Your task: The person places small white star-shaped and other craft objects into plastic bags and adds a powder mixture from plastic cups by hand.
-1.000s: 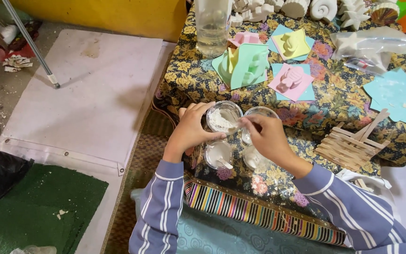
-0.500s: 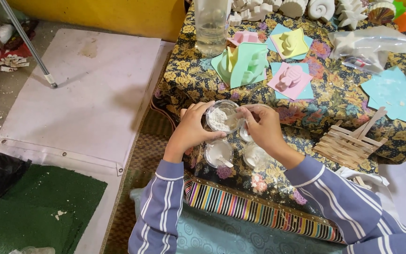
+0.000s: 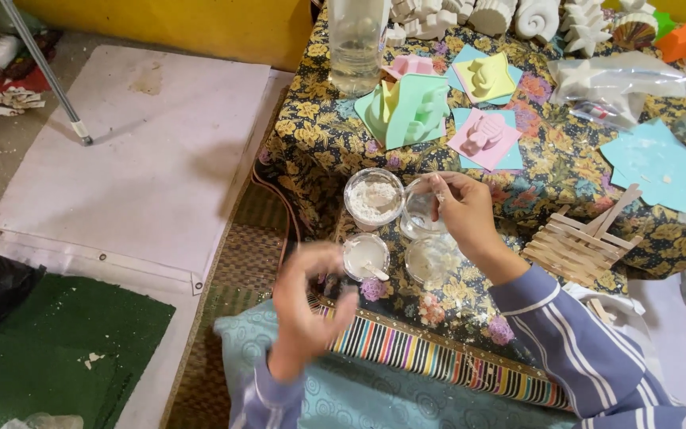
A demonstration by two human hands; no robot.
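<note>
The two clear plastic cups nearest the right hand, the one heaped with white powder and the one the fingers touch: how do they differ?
The clear plastic cup of white powder stands free and is nearly full of white powder; the clear plastic cup at the right hand looks almost empty. The right hand rests its fingers on the emptier cup's rim, while no hand touches the powder cup. Both are round, transparent and upright on the floral tablecloth.

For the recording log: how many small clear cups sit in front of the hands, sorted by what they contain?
Cup with white powder: 1, the powder cup.
Cup with white paste and a stick: 1, the paste cup.
Cups nearly empty, with white residue: 2, the held cup at the right hand and the near cup.
Total: 4 cups.
The left hand is blurred and holds nothing.
</note>
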